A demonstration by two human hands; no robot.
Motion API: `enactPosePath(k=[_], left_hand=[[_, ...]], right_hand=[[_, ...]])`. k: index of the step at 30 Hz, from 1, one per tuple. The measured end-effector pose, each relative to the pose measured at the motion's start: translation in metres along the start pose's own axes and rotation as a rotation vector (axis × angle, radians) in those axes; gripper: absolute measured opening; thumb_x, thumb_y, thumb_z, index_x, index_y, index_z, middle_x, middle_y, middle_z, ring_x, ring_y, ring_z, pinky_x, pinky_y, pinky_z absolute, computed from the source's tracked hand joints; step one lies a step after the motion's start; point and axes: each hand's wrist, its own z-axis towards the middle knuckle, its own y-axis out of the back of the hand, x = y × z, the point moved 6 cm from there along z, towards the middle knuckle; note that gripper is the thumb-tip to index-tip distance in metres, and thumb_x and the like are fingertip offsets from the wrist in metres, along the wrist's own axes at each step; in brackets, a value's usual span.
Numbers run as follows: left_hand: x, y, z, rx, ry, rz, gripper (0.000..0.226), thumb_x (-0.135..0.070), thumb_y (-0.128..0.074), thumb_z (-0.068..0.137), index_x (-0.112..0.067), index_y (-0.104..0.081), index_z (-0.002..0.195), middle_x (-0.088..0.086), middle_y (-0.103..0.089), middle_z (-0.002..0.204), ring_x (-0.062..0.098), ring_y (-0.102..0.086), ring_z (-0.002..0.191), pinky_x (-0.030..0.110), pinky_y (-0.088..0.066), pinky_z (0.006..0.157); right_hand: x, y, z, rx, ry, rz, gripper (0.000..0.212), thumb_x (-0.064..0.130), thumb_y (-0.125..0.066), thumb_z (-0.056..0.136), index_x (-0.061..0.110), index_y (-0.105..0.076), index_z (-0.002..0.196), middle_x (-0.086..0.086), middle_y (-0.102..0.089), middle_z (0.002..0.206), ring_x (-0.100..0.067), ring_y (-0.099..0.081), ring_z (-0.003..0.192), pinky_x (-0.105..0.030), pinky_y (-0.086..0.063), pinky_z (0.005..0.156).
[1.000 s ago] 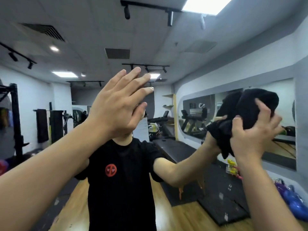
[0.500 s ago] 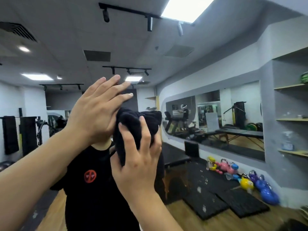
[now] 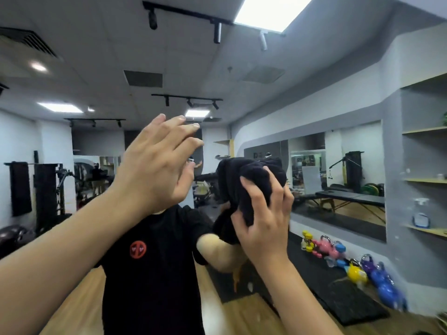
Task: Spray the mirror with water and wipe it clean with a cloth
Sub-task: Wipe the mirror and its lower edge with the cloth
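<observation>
A bunched black cloth is gripped by the right hand, whose fingers are curled over its folds, and is held against the mirror that fills the view, at about 3 o'clock from the frame's centre. The left hand is held flat with straight fingers at about 10 o'clock from the cloth, nothing being held; whether its palm touches the glass cannot be told. The hands' reflected counterparts and a black T-shirt are seen beneath them in the glass. At 3 o'clock, on a wall shelf, a clear spray bottle is seen standing, well apart from both hands. At 4 o'clock, coloured kettlebells are lined along the floor.

The wiping step is judged to be in hand. It is best done with even pressure, the cloth being kept wadded but flat-faced, and with overlapping strokes so that no streaks are left. Fingerprints from the bare left palm should be avoided.
</observation>
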Motion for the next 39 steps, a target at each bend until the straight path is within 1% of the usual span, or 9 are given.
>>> enactPosePath(k=[8,14,18,23,25,27,29,34,39], left_hand=[[-0.112,-0.077,0.084,0.037,-0.123,-0.03,0.04,-0.023,-0.056,0.084,-0.009,-0.067,0.12,0.014,-0.06,0.141,0.037,-0.045,0.143,0.057,-0.032,0.119],[-0.127,-0.109,0.132,0.044,-0.034,-0.004,0.043,-0.024,-0.049,0.09,-0.008,-0.065,0.126,0.014,-0.059,0.142,0.038,-0.045,0.142,0.054,-0.03,0.121],[-0.123,-0.119,0.13,0.039,-0.021,0.009,0.04,-0.022,-0.049,0.095,-0.007,-0.065,0.128,0.014,-0.057,0.146,0.038,-0.043,0.145,0.054,-0.027,0.122],[-0.125,-0.115,0.13,0.019,0.007,-0.073,0.041,-0.023,-0.044,0.098,-0.007,-0.063,0.13,0.012,-0.057,0.146,0.034,-0.041,0.146,0.051,-0.024,0.125],[-0.12,-0.11,0.13,0.008,0.077,-0.304,0.041,-0.024,-0.043,0.099,-0.008,-0.06,0.132,0.01,-0.056,0.148,0.028,-0.039,0.149,0.051,-0.025,0.124],[-0.111,-0.103,0.131,-0.009,0.176,-0.66,0.041,-0.022,-0.043,0.099,-0.011,-0.057,0.136,0.006,-0.05,0.153,0.02,-0.031,0.153,0.053,-0.035,0.12],[-0.101,-0.086,0.134,-0.085,0.234,-0.845,0.038,-0.017,-0.043,0.1,-0.014,-0.055,0.136,0.004,-0.046,0.155,0.017,-0.027,0.155,0.055,-0.04,0.116],[-0.081,-0.036,0.135,-0.158,0.276,-0.722,0.033,-0.022,-0.041,0.103,-0.011,-0.061,0.127,0.001,-0.055,0.145,0.01,-0.032,0.152,0.032,-0.037,0.118],[-0.075,-0.028,0.124,-0.031,0.134,-0.523,0.037,-0.028,-0.043,0.101,-0.01,-0.068,0.121,0.002,-0.061,0.137,0.014,-0.04,0.147,0.036,-0.034,0.119]], right_hand=[[-0.186,0.059,0.019,0.015,-0.222,-0.024,0.057,0.039,-0.052,0.083,0.03,-0.044,0.14,-0.011,-0.033,0.145,-0.038,-0.034,0.128,-0.06,-0.043,0.098],[-0.3,0.097,0.035,-0.041,-0.454,-0.054,0.063,0.041,-0.048,0.077,0.035,-0.044,0.14,-0.009,-0.033,0.145,-0.04,-0.034,0.126,-0.064,-0.042,0.097],[-0.33,0.111,0.047,-0.108,-0.62,-0.055,0.061,0.032,-0.053,0.079,0.038,-0.041,0.139,-0.009,-0.033,0.147,-0.04,-0.032,0.128,-0.064,-0.042,0.099],[-0.29,0.098,0.049,-0.155,-0.639,-0.003,0.059,0.017,-0.063,0.085,0.035,-0.046,0.139,-0.005,-0.031,0.151,-0.037,-0.028,0.131,-0.052,-0.042,0.102],[-0.254,0.084,0.049,-0.104,-0.578,0.014,0.06,0.018,-0.065,0.085,0.036,-0.046,0.139,-0.002,-0.028,0.152,-0.035,-0.026,0.133,-0.049,-0.039,0.104],[-0.214,0.069,0.054,-0.053,-0.501,0.014,0.061,0.023,-0.067,0.083,0.038,-0.045,0.139,0.001,-0.025,0.153,-0.034,-0.024,0.134,-0.053,-0.039,0.107],[-0.172,0.054,0.061,-0.016,-0.413,0.016,0.064,0.027,-0.07,0.081,0.038,-0.045,0.139,0.001,-0.024,0.155,-0.037,-0.026,0.134,-0.058,-0.041,0.105],[-0.057,0.019,0.074,0.028,-0.092,0.077,0.053,0.037,-0.06,0.087,0.033,-0.047,0.138,-0.006,-0.034,0.156,-0.048,-0.032,0.137,-0.061,-0.04,0.107],[0.004,-0.008,0.068,0.042,0.11,0.084,0.057,0.031,-0.058,0.09,0.019,-0.048,0.145,-0.014,-0.044,0.151,-0.054,-0.042,0.132,-0.056,-0.035,0.109]])
